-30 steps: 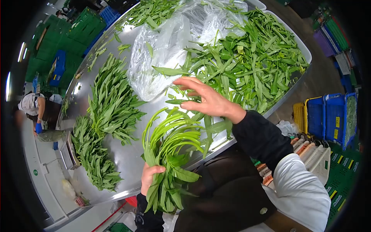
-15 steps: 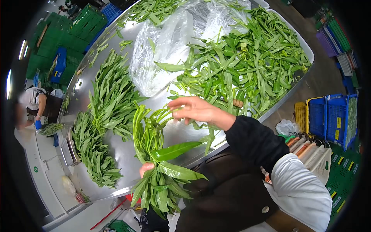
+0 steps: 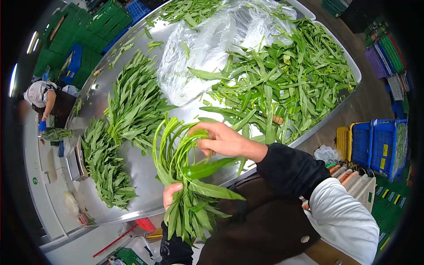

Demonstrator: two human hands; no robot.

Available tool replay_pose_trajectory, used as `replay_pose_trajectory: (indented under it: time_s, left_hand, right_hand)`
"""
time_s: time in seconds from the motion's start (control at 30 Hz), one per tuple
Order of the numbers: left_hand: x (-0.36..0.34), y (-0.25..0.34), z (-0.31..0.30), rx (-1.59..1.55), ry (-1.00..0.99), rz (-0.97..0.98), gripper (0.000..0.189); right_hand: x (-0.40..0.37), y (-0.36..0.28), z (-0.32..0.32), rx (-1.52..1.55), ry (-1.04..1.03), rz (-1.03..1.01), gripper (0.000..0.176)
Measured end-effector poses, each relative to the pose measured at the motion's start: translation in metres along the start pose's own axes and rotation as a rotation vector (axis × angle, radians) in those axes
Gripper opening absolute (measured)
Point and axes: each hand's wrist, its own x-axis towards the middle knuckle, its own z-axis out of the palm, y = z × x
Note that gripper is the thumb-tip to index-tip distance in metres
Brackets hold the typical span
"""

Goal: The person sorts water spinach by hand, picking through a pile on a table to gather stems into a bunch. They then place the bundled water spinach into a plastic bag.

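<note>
The bundle (image 3: pixel 176 150) stands upright over the near edge of the table (image 3: pixel 145 172), with the left hand (image 3: pixel 171 194) closed round its lower part and the right hand (image 3: pixel 221 139) gripping its upper stems. Behind the right hand, a loose heap (image 3: pixel 291 79) covers the table's right end. A plastic bag (image 3: pixel 198 57) lies on the table to the left of the heap. On the table's left half, a farther row (image 3: pixel 137 101) lies behind a nearer row (image 3: pixel 104 163). Crates (image 3: pixel 375 141) stand on the floor to the right of the table.
</note>
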Motion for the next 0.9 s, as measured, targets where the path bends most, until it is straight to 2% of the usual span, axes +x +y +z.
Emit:
replay_pose_trajectory:
  time_s: [0.03,0.1,0.17,0.2,0.27,0.3,0.33,0.37,0.43,0.47,0.5,0.57,0.63,0.7,0.73,0.77,0.83,0.9]
  left_hand:
    - [0.002,-0.001,0.001,0.011,0.017,0.016,0.056]
    - [0.004,-0.006,0.003,0.025,0.032,0.029,0.058]
    - [0.010,-0.015,0.008,0.180,0.068,0.321,0.059]
    - [0.010,-0.016,0.014,0.231,0.089,0.382,0.059]
    - [0.011,-0.013,0.015,0.239,0.081,0.391,0.059]
    - [0.012,-0.012,0.017,0.242,0.075,0.404,0.058]
    - [0.011,-0.015,0.023,0.121,0.108,0.381,0.054]
    - [0.013,-0.014,0.018,-0.023,0.116,0.243,0.049]
    - [0.017,-0.015,0.018,-0.072,0.078,0.201,0.048]
    - [0.017,-0.014,0.020,-0.070,0.076,0.197,0.048]
    - [0.016,-0.012,0.023,-0.081,0.078,0.134,0.048]
    - [0.017,-0.009,0.018,-0.090,0.081,0.068,0.049]
    - [0.020,-0.010,0.002,-0.040,-0.092,-0.058,0.052]
    - [0.014,-0.014,0.024,0.026,0.037,0.002,0.059]
    - [0.013,-0.015,0.029,0.017,0.042,0.001,0.060]
    - [0.013,-0.016,0.031,0.009,0.045,0.001,0.061]
    - [0.013,-0.016,0.032,0.038,0.064,0.013,0.061]
    - [0.012,-0.015,0.027,0.068,0.087,0.025,0.061]
  right_hand:
    - [0.000,0.000,0.003,-0.004,-0.001,0.000,0.021]
    - [-0.002,0.001,0.013,-0.041,0.150,0.078,0.022]
    - [-0.004,0.001,0.014,-0.031,0.214,0.085,0.021]
    - [-0.006,0.002,0.015,-0.019,0.270,0.094,0.021]
    - [-0.010,0.004,0.018,-0.004,0.329,0.101,0.021]
    - [-0.013,0.008,0.021,-0.142,0.367,0.052,0.021]
    - [-0.016,0.011,0.022,-0.280,0.405,0.003,0.020]
    - [-0.017,0.013,0.022,-0.279,0.408,0.004,0.020]
    - [-0.021,0.016,0.019,-0.458,0.457,-0.223,0.015]
    - [-0.024,0.015,0.014,-0.600,0.447,-0.264,0.015]
    - [-0.025,0.013,0.010,-0.598,0.451,-0.262,0.015]
    - [-0.024,0.003,0.000,-0.219,0.480,0.093,0.015]
    - [-0.012,0.033,-0.018,-0.093,0.489,0.081,0.015]
    - [-0.018,0.010,-0.026,-0.524,0.567,-0.278,0.017]
    - [-0.019,0.002,-0.032,-0.705,0.625,-0.343,0.019]
    - [-0.016,0.005,-0.039,-0.704,0.626,-0.339,0.019]
    - [-0.004,0.012,-0.058,-0.274,0.823,-0.286,0.022]
    - [-0.001,0.005,-0.096,-0.005,0.925,-0.022,0.026]
